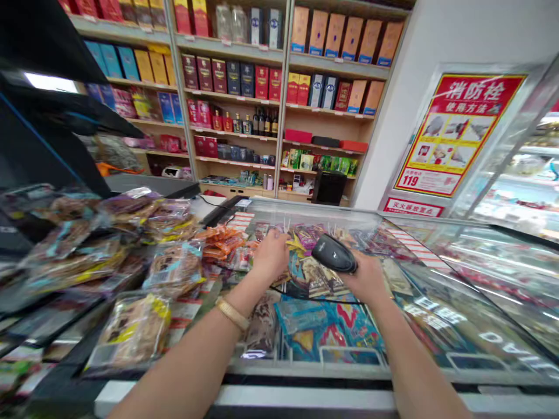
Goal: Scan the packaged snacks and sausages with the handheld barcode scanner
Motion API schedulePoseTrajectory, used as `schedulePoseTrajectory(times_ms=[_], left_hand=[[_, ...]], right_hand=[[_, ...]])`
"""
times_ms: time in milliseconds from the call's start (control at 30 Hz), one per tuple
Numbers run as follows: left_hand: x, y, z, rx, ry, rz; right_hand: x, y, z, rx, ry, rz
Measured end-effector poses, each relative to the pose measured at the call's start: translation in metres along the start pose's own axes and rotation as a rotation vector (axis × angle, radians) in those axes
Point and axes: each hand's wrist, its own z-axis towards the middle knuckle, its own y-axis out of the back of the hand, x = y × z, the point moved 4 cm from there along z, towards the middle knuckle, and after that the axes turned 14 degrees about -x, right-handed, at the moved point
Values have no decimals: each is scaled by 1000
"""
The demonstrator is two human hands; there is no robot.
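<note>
My right hand [367, 276] is wrapped round a black handheld scanner [334, 254], whose head points left over the glass-topped chest freezer [305, 203]. My left hand [271, 255], with a beige band on the wrist, reaches over the packets at the middle of the freezer. Its fingers are curled together near small yellow and brown packets [301, 244]; what they hold is too small to make out. Blue packets [305, 323] lie nearer me beneath the scanner's black cable. Orange packets [222, 241] are left of my left hand.
Clear bags of flat brown food [174, 267] are piled on the left, one bag [135, 326] at the near edge. A dark monitor [48, 105] juts in at upper left. Shelves of boxes [231, 96] stand behind. A red poster [460, 134] hangs on the right wall.
</note>
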Motion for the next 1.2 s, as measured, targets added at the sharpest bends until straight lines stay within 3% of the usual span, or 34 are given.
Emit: schedulePoseTrajectory(times_ms=[167, 267, 467, 800, 1033, 1200], left_hand=[[-5, -8, -14, 13, -133, 98], [-4, -9, -17, 101, -137, 109], [16, 3, -20, 171, -146, 162], [50, 27, -18, 37, -163, 173], [71, 35, -23, 0, -68, 196], [74, 44, -31, -150, -11, 305]], right_hand=[[-4, -5, -3, -5, -5, 0], [-4, -8, -5, 9, -19, -16], [-5, -12, -6, 17, -33, -66], [2, -16, -6, 72, -49, -75], [3, -21, -7, 106, -57, -95], [4, -23, -8, 95, -41, -103]])
